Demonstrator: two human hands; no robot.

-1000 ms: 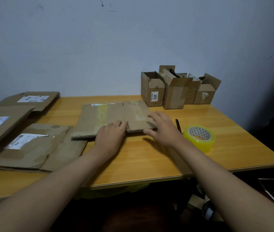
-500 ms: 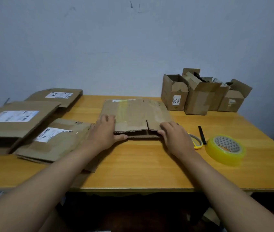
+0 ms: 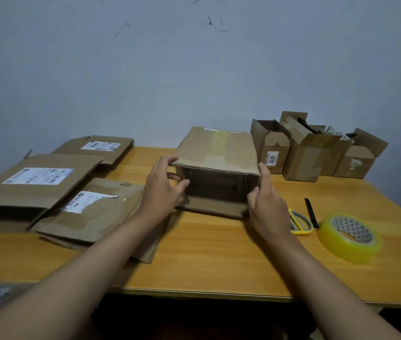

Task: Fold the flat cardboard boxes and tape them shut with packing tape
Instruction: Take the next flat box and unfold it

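Note:
A brown cardboard box (image 3: 216, 153) stands opened into a square tube in the middle of the wooden table (image 3: 206, 261), its open end facing me. My left hand (image 3: 162, 190) grips its left wall, fingers on the top corner and thumb curled inside the opening. My right hand (image 3: 267, 202) grips the right wall, thumb at the inner edge. A roll of clear yellowish packing tape (image 3: 349, 236) lies flat at the right. Several flattened boxes lie at the left: one with a white label (image 3: 89, 212) nearest, a larger one (image 3: 35, 182) and a far one (image 3: 96, 148).
Several small upright boxes (image 3: 307, 150) with open flaps stand against the wall at the back right. Yellow-handled scissors (image 3: 300, 222) and a black pen-like object (image 3: 311, 212) lie between my right hand and the tape. The table's front edge runs close below my forearms.
The box lay flat under both hands; now it is raised into an open tube, with both hands moved to grip its side walls.

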